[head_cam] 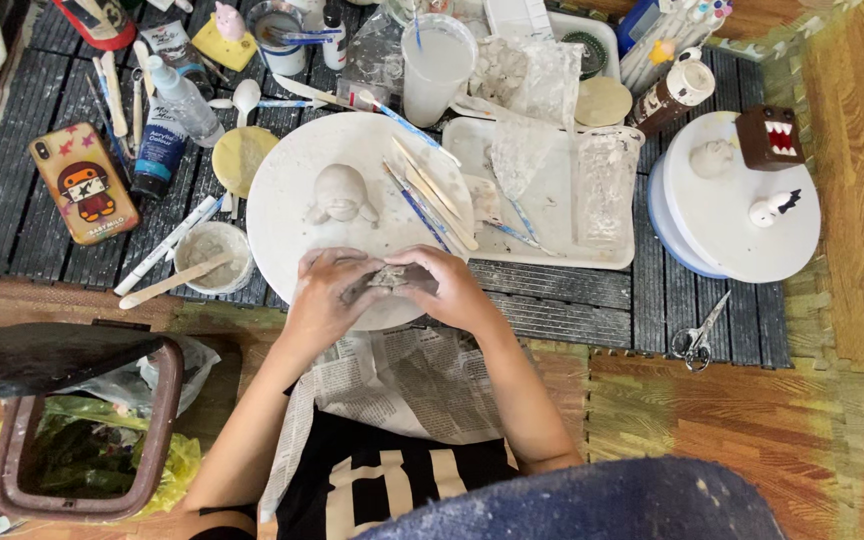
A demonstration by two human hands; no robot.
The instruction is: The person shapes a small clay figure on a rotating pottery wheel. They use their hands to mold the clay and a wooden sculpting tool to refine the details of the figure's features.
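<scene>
Clearly midway, both the left hand [327, 295] and right hand [452, 285] have fingers curled shut around 1 rough clay lump [389, 277], unshaped at the near rim of the white round board [292, 215], behind which 1 formed clay figure [342, 195] stands.

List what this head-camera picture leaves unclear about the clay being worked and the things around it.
- Clay lump: shape hidden by left hand and right hand, head view.
- Bin contents: shadowed under its lid.
- Tall cup contents: too cloudy.
- Red item: cut off by the top edge.
</scene>
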